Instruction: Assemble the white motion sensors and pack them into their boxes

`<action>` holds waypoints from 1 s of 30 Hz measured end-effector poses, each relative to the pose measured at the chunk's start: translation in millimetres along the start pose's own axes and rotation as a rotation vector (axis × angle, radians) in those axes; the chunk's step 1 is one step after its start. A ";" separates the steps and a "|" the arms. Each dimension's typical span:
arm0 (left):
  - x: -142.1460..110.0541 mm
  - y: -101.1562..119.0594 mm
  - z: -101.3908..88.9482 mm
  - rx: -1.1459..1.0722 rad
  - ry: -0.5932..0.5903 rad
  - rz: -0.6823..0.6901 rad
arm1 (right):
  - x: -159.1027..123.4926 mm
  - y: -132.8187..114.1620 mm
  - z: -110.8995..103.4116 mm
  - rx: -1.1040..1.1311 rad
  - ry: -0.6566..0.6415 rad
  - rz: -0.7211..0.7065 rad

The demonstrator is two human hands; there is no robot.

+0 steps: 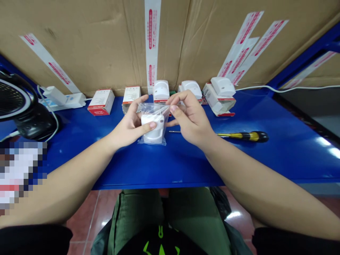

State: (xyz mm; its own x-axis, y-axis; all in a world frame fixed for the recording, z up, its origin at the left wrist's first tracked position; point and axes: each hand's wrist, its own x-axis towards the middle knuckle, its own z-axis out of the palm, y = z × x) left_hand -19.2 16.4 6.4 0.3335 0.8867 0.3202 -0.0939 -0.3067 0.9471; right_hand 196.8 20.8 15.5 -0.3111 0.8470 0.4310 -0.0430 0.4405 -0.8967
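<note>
One white gadget (pixel 154 136) in a clear bag (pixel 153 108) is clamped in the person's left hand (pixel 130 127), over the blue table (pixel 148 168); the right hand (pixel 190 122) pinches the bag at two o'clock. I see a screwdriver (pixel 243 136) at three, small boxes (pixel 101 102) from ten to two

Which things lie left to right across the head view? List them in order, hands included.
Black fan → power strip → leftmost red-and-white box → left hand → bagged white device → right hand → yellow-and-black screwdriver handle.
</note>
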 end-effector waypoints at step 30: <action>-0.2 -3.8 -8.1 -0.015 -0.212 -0.027 | 9.5 0.4 -17.9 0.205 -0.086 0.350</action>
State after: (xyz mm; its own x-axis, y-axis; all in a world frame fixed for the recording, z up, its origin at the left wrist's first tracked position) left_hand -26.5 20.3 2.9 0.5255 0.8016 0.2853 -0.0956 -0.2776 0.9559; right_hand 210.8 34.4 21.0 -0.4188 0.9032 0.0943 -0.1061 0.0545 -0.9929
